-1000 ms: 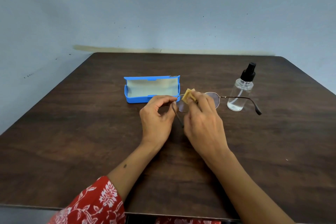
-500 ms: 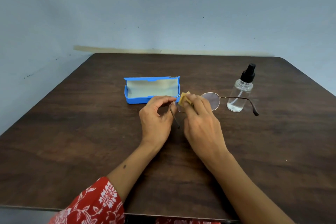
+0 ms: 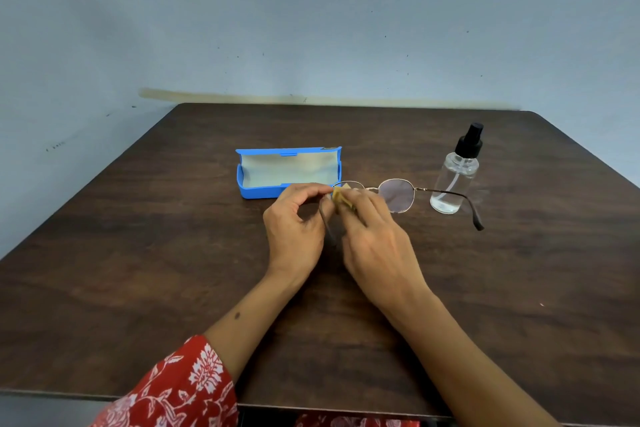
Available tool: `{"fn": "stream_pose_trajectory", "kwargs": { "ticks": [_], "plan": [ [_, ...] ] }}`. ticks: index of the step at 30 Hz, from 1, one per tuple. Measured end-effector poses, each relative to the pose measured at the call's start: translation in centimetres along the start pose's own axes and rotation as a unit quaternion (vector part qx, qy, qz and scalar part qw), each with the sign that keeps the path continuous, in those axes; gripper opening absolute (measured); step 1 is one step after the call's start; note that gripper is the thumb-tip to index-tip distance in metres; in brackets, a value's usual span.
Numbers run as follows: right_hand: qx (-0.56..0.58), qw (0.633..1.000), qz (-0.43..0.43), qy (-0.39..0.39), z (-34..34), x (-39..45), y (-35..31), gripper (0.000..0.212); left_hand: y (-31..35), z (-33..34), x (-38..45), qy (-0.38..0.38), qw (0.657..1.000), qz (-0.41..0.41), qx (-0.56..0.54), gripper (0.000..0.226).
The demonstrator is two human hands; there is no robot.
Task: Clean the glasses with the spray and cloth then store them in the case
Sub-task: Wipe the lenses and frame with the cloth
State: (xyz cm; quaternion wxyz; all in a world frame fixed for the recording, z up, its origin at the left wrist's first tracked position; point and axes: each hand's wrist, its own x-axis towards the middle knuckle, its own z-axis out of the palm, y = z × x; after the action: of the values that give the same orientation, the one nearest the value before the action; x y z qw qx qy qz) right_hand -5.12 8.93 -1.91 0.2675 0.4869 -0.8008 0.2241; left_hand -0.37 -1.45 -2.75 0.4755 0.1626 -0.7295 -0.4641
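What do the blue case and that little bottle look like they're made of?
The case looks like matte blue plastic, with a pale, cloth-like lining. The spray bottle is clear and glossy, plastic or glass, I can't tell which, with a black, probably plastic, pump top.

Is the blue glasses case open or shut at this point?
Open. The blue case has its lid raised toward the wall, its pale lining is exposed, and nothing shows inside it.
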Motion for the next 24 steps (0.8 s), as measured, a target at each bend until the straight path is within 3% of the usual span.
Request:
{"fn": "stream_pose_trajectory", "kwargs": {
  "ticks": [4, 9, 14, 20, 24],
  "plan": [
    [0.002, 0.998, 0.065, 0.010, -0.2, 0.3, 0.5, 0.041, -0.1, 0.1, 0.0, 0.009, 1.000, -0.002, 0.010, 0.022],
    [-0.010, 1.000, 0.002, -0.017, 0.1, -0.4, 0.2, 0.041, -0.4, 0.1, 0.2, 0.009, 1.000, -0.014, 0.006, 0.015],
    [-0.004, 0.998, 0.063, 0.011, -0.3, 0.2, 0.9, 0.047, -0.2, 0.2, 0.1, 0.004, 1.000, -0.006, 0.014, 0.018],
    [-0.014, 1.000, 0.009, -0.020, -0.2, -0.2, 0.2, 0.038, -0.2, 0.1, 0.1, 0.003, 1.000, -0.012, 0.008, 0.016],
    [-0.005, 0.997, 0.069, -0.015, -0.5, 0.6, 0.6, 0.047, -0.1, 0.3, 0.0, 0.006, 1.000, -0.010, 0.019, 0.018]
  ]
}}
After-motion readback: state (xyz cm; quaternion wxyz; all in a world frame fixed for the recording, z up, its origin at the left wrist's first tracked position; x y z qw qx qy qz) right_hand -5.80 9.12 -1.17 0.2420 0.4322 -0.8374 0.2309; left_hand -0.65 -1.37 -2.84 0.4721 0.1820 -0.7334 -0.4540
